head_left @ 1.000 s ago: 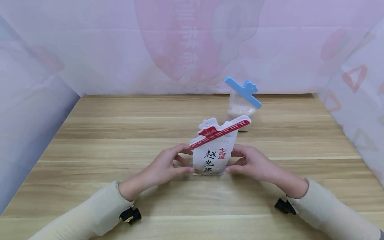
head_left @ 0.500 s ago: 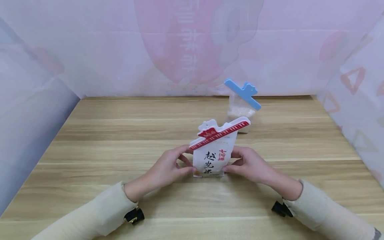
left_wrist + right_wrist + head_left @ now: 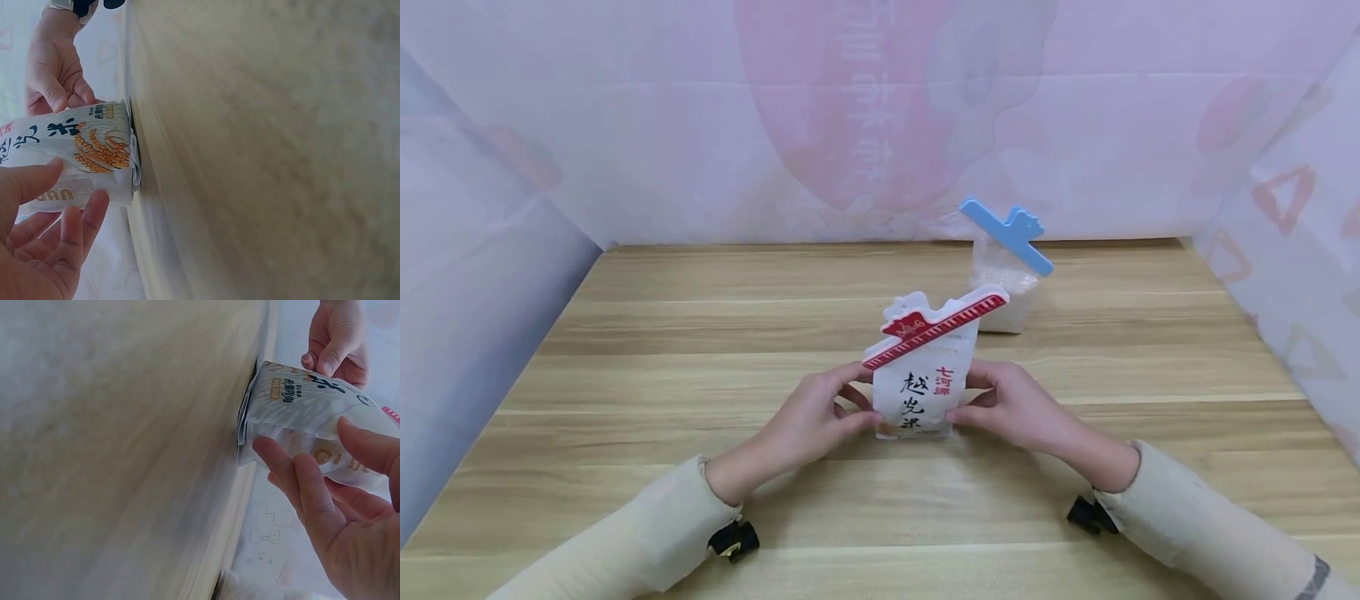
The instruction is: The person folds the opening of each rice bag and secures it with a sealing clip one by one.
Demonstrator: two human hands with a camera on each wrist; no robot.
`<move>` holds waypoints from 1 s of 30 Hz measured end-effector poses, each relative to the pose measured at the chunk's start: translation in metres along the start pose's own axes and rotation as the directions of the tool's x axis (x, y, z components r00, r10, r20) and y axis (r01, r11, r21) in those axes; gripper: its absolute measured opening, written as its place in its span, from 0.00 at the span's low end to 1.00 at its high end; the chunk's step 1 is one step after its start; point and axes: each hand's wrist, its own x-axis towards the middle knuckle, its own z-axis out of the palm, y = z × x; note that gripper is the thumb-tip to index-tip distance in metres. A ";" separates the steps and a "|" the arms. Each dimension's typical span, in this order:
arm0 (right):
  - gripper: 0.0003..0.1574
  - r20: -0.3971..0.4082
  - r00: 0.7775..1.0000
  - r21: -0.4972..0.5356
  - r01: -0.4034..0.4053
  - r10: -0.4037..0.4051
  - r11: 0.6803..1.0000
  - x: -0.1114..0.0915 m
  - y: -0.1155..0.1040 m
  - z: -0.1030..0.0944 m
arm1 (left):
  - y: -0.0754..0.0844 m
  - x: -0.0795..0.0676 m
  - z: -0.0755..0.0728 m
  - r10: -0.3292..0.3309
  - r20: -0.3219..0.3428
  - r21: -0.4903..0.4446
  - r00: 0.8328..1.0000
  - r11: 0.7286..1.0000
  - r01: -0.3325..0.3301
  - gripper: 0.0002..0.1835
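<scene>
A small white rice bag (image 3: 917, 400) with black and red characters stands upright at the middle of the table, its base at the tabletop. A red-and-white bag clip (image 3: 936, 327) sits slantwise across its top, higher on the right. My left hand (image 3: 812, 417) holds the bag's left side, thumb in front and fingers around the edge. On the opposite side, my right hand (image 3: 1022, 408) grips it likewise, its thumb near the lower front corner. In the left wrist view, orange grain ears are printed on the bag (image 3: 94, 147) near its base. The back of the bag is hidden in the head view.
Behind and to the right stands a clear bag of white grains (image 3: 1003, 287), partly hidden by the front bag. A blue clip (image 3: 1009, 236) slants across its top. A pale printed cloth wall (image 3: 662, 150) encloses the wooden table (image 3: 647, 350) at the back and sides.
Both hands and the clipped rice bag have shifted slightly to the left in the last half second. More of the clear bag behind now shows.
</scene>
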 end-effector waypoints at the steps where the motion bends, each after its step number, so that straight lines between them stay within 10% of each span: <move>1: 0.24 -0.001 1.000 -0.002 0.004 -0.004 1.000 0.001 0.000 0.000 | 0.000 0.000 -0.001 0.002 -0.001 0.002 1.000 1.000 -0.002 0.25; 30: 0.25 -0.017 0.997 -0.036 0.076 -0.077 0.996 0.043 -0.001 -0.002 | -0.010 0.009 -0.017 -0.004 -0.130 0.093 0.992 0.996 0.016 0.24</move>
